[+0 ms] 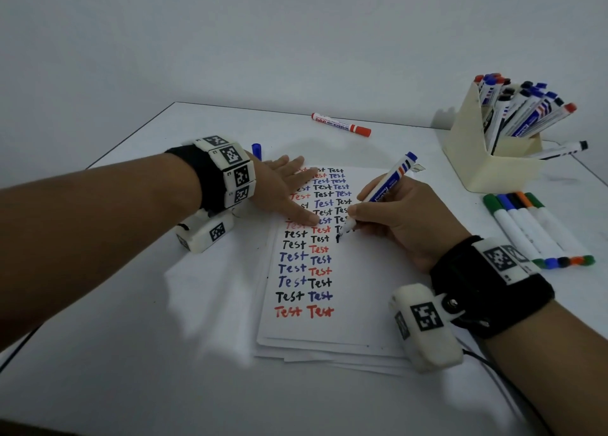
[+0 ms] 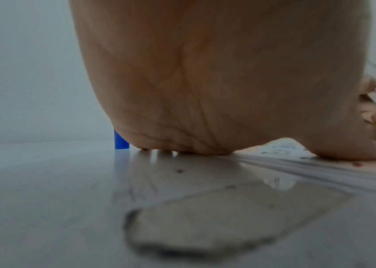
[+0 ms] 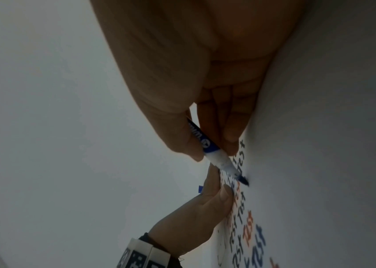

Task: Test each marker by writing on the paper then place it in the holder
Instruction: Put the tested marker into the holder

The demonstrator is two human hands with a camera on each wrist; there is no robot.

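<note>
Mid-table on the paper (image 1: 348,304), right hand (image 1: 404,225) pinches the marker (image 1: 381,192), tip touching the sheet; left hand (image 1: 283,189) flat, fingers spread, pressing the paper; holder (image 1: 477,159) at the far right edge

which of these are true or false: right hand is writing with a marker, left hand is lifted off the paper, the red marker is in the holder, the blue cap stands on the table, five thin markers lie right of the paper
1. The right hand grips a blue-labelled white marker with its tip on the white paper sheet. True.
2. The left hand is lifted off the paper. False: it lies flat on the sheet, fingers straight.
3. The red-capped marker stands in the cream holder. False: it lies on the white table, beyond the paper.
4. A blue cap stands on the table behind the left hand. True.
5. Five thin markers lie side by side right of the paper. True.
</note>
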